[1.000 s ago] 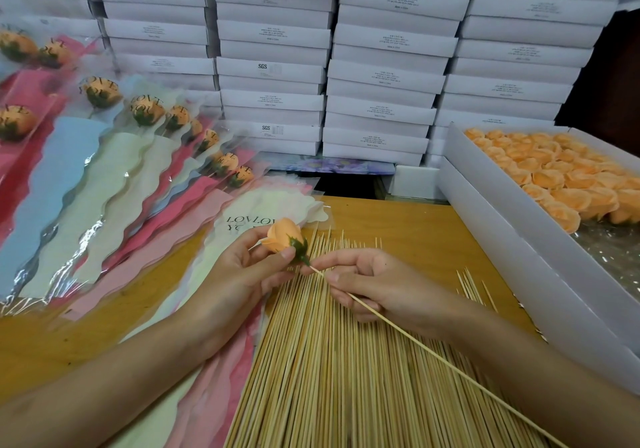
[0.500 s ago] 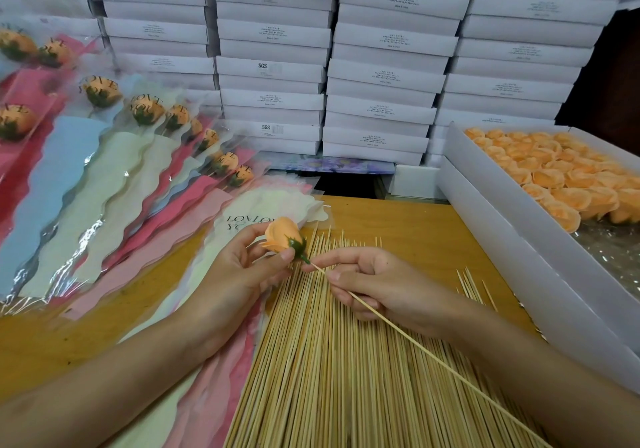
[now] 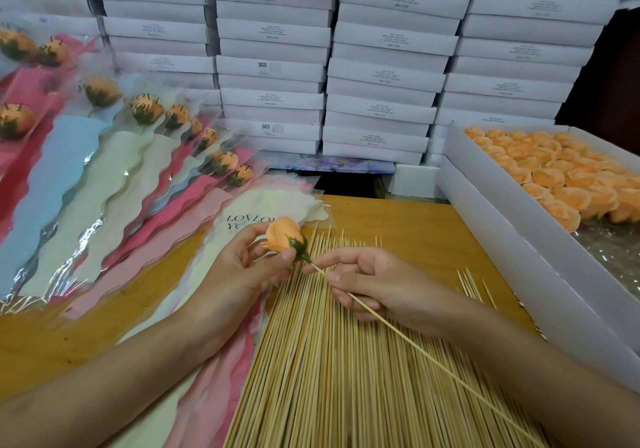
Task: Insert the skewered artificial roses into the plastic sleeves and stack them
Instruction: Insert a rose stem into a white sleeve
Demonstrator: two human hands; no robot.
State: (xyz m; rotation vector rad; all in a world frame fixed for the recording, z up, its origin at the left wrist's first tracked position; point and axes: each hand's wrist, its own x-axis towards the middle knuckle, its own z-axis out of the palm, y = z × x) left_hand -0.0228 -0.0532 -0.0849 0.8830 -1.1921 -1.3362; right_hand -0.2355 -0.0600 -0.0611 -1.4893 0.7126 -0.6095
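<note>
while your left hand (image 3: 242, 267) cups the rose (image 3: 282, 236) and your right hand (image 3: 367, 283) pinches its skewer (image 3: 398, 331) just beside, item between hands: light, soft petals, likely crushable; grip the stiff skewer.

Pretty bright, even indoor light, shadows soft and faint. Some glare streaks on the plastic sleeves (image 3: 90, 229) at the left. Wide-angle lens bends the stacked white boxes (image 3: 381, 76) toward the edges, far left looks a bit smeary, upper right corner is dark.
</note>
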